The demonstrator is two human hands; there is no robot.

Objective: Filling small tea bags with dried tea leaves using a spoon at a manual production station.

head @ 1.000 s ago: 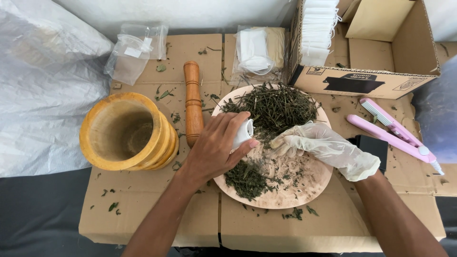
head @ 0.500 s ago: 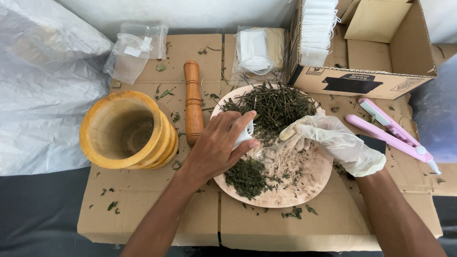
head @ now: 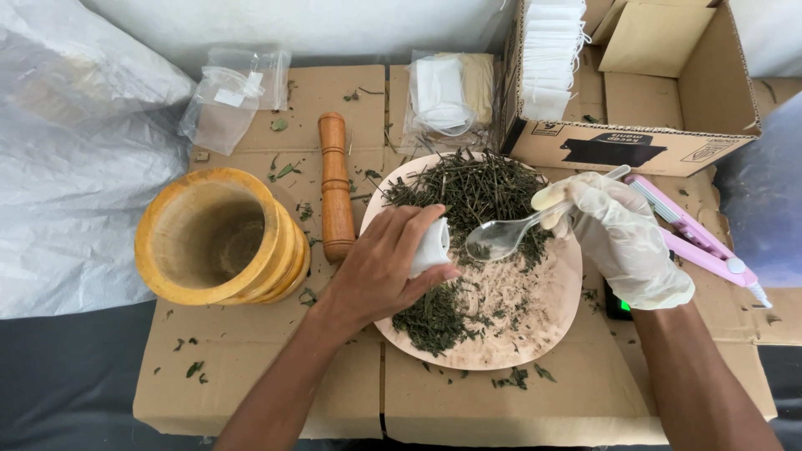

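Small white filter bag (head: 432, 246) pinched in the bare left hand (head: 386, 269), held over the wooden plate (head: 547, 330) at its left side. Change vs half a second ago: a clear plastic spoon (head: 505, 236) now shows in the gloved right hand (head: 622, 238), bowl nearly touching the bag, few leaf bits in it; before, that hand's fingers were down in the dried tea leaves (head: 472, 190). Reads as scooping leaf toward the bag, in my judgement. Wooden pestle (head: 336, 188) and mortar (head: 219, 235) sit left of the plate, pink sealer (head: 693, 238) right, cardboard box (head: 635, 100) behind.
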